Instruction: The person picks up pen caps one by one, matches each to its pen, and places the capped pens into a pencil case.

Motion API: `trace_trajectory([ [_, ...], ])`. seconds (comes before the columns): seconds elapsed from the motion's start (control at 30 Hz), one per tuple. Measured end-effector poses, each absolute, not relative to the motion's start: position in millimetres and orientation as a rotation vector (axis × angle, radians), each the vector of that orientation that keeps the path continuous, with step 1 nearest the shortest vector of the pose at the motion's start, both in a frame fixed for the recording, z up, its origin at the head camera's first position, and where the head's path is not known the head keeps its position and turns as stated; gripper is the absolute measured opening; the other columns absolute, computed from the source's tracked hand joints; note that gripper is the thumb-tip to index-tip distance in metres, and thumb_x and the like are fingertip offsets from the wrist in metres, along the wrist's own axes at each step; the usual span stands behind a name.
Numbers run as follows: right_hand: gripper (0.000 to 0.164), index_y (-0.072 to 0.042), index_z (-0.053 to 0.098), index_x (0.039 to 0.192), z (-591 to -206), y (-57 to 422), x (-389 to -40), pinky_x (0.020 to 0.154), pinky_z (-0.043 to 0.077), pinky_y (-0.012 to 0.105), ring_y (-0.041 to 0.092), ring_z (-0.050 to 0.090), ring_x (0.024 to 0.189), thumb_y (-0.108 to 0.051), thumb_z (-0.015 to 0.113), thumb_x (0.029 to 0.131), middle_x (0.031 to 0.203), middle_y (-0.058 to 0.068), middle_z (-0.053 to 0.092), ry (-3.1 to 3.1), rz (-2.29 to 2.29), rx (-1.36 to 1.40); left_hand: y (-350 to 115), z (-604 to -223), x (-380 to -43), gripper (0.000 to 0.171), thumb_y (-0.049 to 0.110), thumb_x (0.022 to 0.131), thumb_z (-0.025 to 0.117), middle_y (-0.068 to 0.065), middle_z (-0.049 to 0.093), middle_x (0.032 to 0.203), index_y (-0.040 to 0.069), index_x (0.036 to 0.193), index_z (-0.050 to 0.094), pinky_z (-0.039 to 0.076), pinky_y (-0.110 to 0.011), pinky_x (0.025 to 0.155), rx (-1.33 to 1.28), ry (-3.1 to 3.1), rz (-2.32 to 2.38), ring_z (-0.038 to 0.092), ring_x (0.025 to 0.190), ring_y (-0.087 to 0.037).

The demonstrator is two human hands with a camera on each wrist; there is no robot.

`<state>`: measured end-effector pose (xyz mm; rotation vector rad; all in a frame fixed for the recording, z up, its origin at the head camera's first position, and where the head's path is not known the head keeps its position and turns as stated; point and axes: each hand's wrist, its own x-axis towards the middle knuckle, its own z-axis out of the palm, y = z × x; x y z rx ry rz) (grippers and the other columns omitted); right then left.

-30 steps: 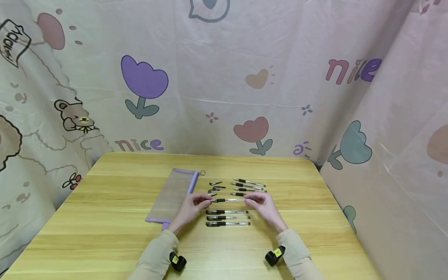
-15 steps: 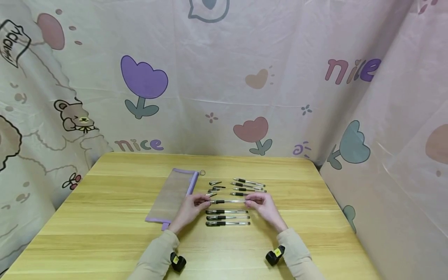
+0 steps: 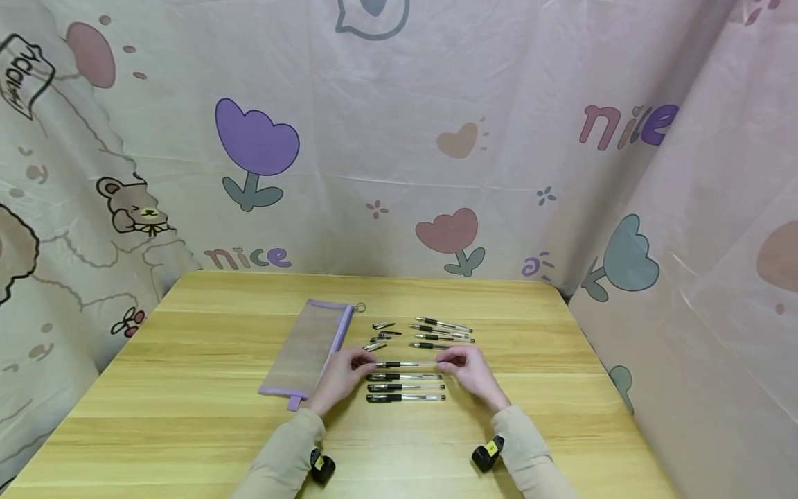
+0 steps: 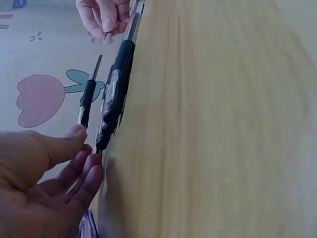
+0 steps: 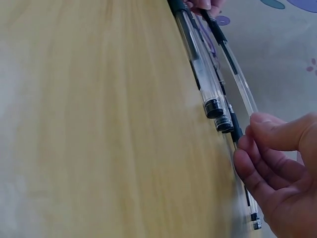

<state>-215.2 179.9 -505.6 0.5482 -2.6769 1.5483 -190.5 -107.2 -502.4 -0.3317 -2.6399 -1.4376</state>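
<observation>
The left hand [image 3: 339,374] pinches the 9 o'clock end of a pen [image 3: 399,364], the right hand [image 3: 466,369] its 3 o'clock end. The pen's long axis runs 9 to 3 between them, held just above the tabletop; neither hand is clearly nearer, and fingers hide its left tip. At 6 o'clock, just beside it, lie three capped pens [image 3: 399,388] in a near-parallel row, cap ends toward 9 — that narrow gap seems the relation that counts. Farther out, toward 11, loose caps [image 3: 390,333] lie nearer the left hand; toward 1, uncapped pens [image 3: 444,324] lie nearer the right — and a mesh pouch [image 3: 303,346] lies toward 9.
</observation>
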Motion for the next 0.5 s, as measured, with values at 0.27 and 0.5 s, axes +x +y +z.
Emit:
trace_trajectory([
  [0.27,0.012,-0.002,0.076,0.097,-505.7,179.7,-215.1,0.073,0.054,0.018,0.011,0.066,0.082,0.000,0.073,0.086,0.097,0.013,0.076,-2.756,1.441,0.535,-100.8,-504.5,-193.1,0.009,0.001,0.086,0.074,-0.006,0.075,0.089,0.003,0.095,0.074,0.055,-0.027,0.077,-0.307,-2.677,-1.318,0.067,0.083,-0.017],
  [0.5,0.008,-0.005,0.077,0.093,-506.3,180.0,-216.4,0.071,0.052,0.018,0.011,0.064,0.081,-0.002,0.074,0.086,0.096,0.011,0.076,-2.801,1.326,0.579,-101.6,-506.1,-193.7,0.006,0.002,0.085,0.075,-0.002,0.073,0.083,0.007,0.087,0.074,0.050,-0.025,0.071,-0.357,-2.687,-1.224,0.061,0.075,-0.012],
])
